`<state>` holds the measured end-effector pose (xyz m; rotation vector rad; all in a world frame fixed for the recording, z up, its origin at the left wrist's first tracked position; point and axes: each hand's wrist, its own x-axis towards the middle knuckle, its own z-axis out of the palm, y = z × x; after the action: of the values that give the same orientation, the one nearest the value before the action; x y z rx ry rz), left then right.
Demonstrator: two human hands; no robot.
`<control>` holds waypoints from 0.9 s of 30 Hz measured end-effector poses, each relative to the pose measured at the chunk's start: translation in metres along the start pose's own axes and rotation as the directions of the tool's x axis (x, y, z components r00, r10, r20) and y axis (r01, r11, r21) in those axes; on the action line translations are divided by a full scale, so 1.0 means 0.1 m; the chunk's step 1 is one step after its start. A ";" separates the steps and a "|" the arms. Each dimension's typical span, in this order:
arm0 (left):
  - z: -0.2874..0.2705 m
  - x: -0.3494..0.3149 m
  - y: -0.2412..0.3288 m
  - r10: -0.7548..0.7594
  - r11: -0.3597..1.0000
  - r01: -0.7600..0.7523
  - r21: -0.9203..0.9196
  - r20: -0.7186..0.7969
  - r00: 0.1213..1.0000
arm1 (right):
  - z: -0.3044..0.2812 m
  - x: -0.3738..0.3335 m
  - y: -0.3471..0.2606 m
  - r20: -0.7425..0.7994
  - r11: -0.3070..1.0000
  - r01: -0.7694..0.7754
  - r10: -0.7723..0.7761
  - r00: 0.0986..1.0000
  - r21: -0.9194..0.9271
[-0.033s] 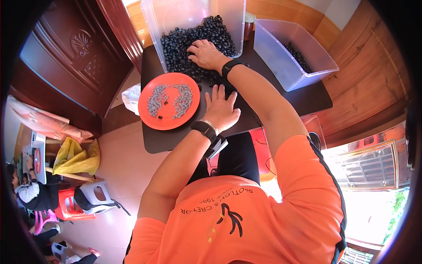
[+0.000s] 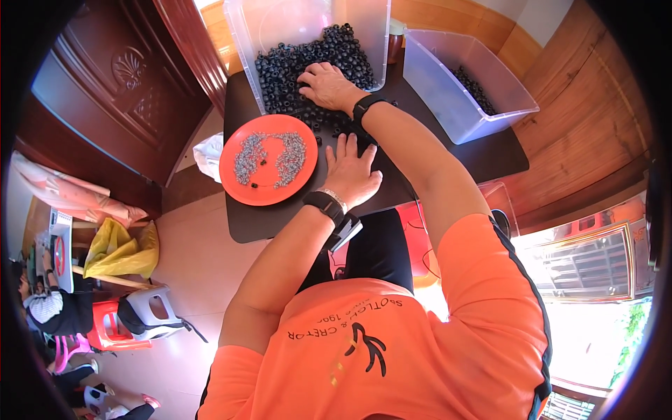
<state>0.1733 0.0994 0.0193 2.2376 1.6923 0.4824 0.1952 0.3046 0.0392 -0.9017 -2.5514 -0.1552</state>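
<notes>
My right hand [image 2: 332, 88] rests on a heap of small black ring-shaped pieces [image 2: 287, 75], its fingers apart and its fingertips among them. The heap spills out of a clear plastic bin [image 2: 383, 42] lying on its side at the far end of the dark table [image 2: 252, 222]. Close to my body, my left hand [image 2: 352, 173] lies open on the table, fingers spread beside a few loose black pieces. To its left is an orange-red plate [image 2: 269, 196] with many small silvery metal pieces [image 2: 290, 157] and a couple of black ones.
A second clear bin [image 2: 462, 129] with black pieces stands at the table's right side, a lidded jar [image 2: 395, 42] behind it. A white bag [image 2: 208, 157] is by the left edge. Farther left are a yellow bag [image 2: 122, 248], stools [image 2: 154, 315] and another person [image 2: 56, 304].
</notes>
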 end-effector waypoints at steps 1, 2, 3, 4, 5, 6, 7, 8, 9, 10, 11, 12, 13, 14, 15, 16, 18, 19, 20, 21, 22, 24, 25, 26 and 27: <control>0.00 0.01 0.00 -0.001 1.000 0.002 -0.005 0.002 1.000 | 0.00 -0.01 0.01 0.000 1.000 0.009 -0.009 1.000 0.026; 0.01 0.01 0.00 -0.002 1.000 0.002 -0.002 0.003 1.000 | -0.01 -0.03 0.02 0.002 1.000 0.007 -0.007 1.000 0.025; 0.01 0.02 0.00 -0.003 1.000 0.003 -0.005 0.005 1.000 | -0.02 -0.04 0.04 0.007 0.999 0.016 -0.016 1.000 0.030; 0.01 0.02 0.00 -0.001 1.000 0.001 -0.004 -0.001 1.000 | -0.03 -0.06 0.04 0.012 0.999 0.025 -0.025 1.000 0.036; 0.01 0.02 0.00 0.002 1.000 -0.002 -0.003 -0.008 1.000 | -0.03 -0.07 0.04 0.015 0.999 0.024 -0.025 1.000 0.037; 0.02 0.02 -0.01 0.002 1.000 -0.002 -0.005 -0.007 1.000 | -0.03 -0.08 0.04 0.023 0.999 0.033 -0.034 0.999 0.029; 0.02 0.02 -0.01 0.003 1.000 -0.003 -0.007 -0.010 1.000 | -0.04 -0.09 0.05 0.030 0.999 0.043 -0.043 0.999 0.020; 0.02 0.02 -0.01 0.005 1.000 -0.005 -0.009 -0.014 1.000 | -0.04 -0.11 0.05 0.032 0.999 0.042 -0.042 0.999 0.020; 0.02 0.02 -0.01 0.004 1.000 -0.004 -0.012 -0.014 1.000 | -0.04 -0.12 0.05 0.046 0.999 0.042 -0.043 0.998 0.020; 0.01 0.02 -0.01 -0.001 1.000 0.001 -0.012 -0.008 1.000 | -0.04 -0.13 0.05 0.059 0.999 0.042 -0.043 0.997 0.019; 0.01 0.01 -0.01 -0.006 1.000 0.006 -0.012 -0.001 1.000 | -0.05 -0.14 0.05 0.062 0.999 0.042 -0.043 0.997 0.019; 0.01 0.01 -0.01 -0.006 1.000 0.006 -0.014 0.002 1.000 | -0.06 -0.16 0.05 0.071 0.999 0.043 -0.045 0.996 0.017; 0.01 0.01 -0.01 -0.005 1.000 0.005 -0.011 -0.005 1.000 | -0.08 -0.18 0.04 0.081 0.999 0.044 -0.045 0.996 0.015; 0.01 0.01 -0.01 -0.004 1.000 0.003 -0.007 -0.012 1.000 | -0.11 -0.19 0.05 0.084 0.999 0.040 -0.042 0.996 0.016; 0.01 0.02 0.00 0.003 1.000 -0.003 -0.009 -0.007 1.000 | -0.13 -0.20 0.10 0.085 0.996 0.076 -0.080 0.993 0.050; 0.01 0.03 0.01 0.009 1.000 -0.009 -0.010 -0.004 1.000 | -0.17 -0.20 0.15 0.085 0.990 0.109 -0.116 0.990 0.084; 0.02 0.03 0.00 0.014 1.000 -0.014 -0.014 0.000 1.000 | -0.30 -0.22 0.20 -0.054 0.976 0.176 -0.170 0.984 0.129; 0.03 0.02 -0.04 0.012 1.000 -0.012 -0.017 -0.009 1.000 | -0.45 -0.20 0.18 -0.083 0.968 0.183 -0.171 0.982 0.172; 0.04 0.02 -0.07 0.010 1.000 -0.010 -0.020 -0.018 1.000 | -0.59 -0.23 0.15 -0.161 0.956 0.184 -0.149 0.976 0.228; 0.03 0.02 -0.06 0.019 1.000 -0.019 -0.022 -0.017 1.000 | -0.72 -0.31 0.18 -0.155 0.956 0.090 -0.048 0.987 0.279; 0.01 0.02 -0.06 -0.001 1.000 0.001 -0.001 0.031 1.000 | -0.81 -0.38 0.22 -0.144 0.943 0.000 0.050 0.988 0.332; 0.00 0.01 -0.06 -0.015 1.000 0.013 0.022 0.076 0.997 | -0.94 -0.58 0.30 -0.078 0.875 -0.104 0.159 0.984 0.472; 0.02 0.00 -0.06 -0.001 1.000 0.000 0.019 0.021 1.000 | -0.93 -0.70 0.37 -0.061 0.858 -0.187 0.245 0.968 0.478; 0.04 0.00 -0.07 0.012 1.000 -0.011 0.018 -0.035 0.999 | -0.91 -0.80 0.43 -0.043 0.834 -0.267 0.327 0.944 0.483; 0.03 0.02 -0.07 0.014 1.000 -0.014 0.020 -0.037 0.999 | -0.89 -0.87 0.45 -0.047 0.835 -0.266 0.327 0.944 0.482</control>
<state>0.1695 0.1027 0.0135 2.2694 1.7079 0.5152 0.3156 0.2685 0.0807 -1.0305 -2.1449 0.4697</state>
